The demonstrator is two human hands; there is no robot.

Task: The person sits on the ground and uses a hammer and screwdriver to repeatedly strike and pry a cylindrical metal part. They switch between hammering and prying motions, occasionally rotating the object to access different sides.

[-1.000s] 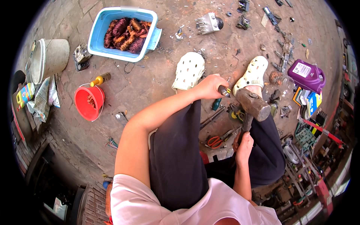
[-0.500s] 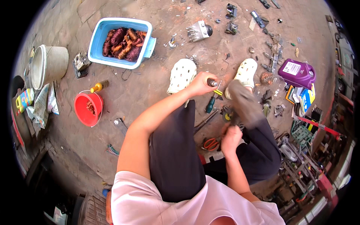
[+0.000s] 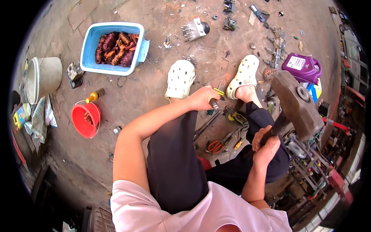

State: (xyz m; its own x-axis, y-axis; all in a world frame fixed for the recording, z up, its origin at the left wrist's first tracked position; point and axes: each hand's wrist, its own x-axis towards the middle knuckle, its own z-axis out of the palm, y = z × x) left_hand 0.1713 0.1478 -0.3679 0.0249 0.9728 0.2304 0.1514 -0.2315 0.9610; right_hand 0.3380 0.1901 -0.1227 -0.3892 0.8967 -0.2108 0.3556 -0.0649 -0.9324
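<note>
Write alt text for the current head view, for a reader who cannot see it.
A person grips a large hammer in the right hand and a dark, rod-like tool in the left hand. On the ground are a blue tub of reddish-brown coils, a red bucket and a purple jug.

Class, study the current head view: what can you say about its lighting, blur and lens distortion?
Head view: a black fisheye border frames the picture, and edges bend toward it; head view: light falls softly over the floor, while the lower left sinks into darkness; head view: the block-headed hammer in the right hand looms large, its outline readable.
</note>
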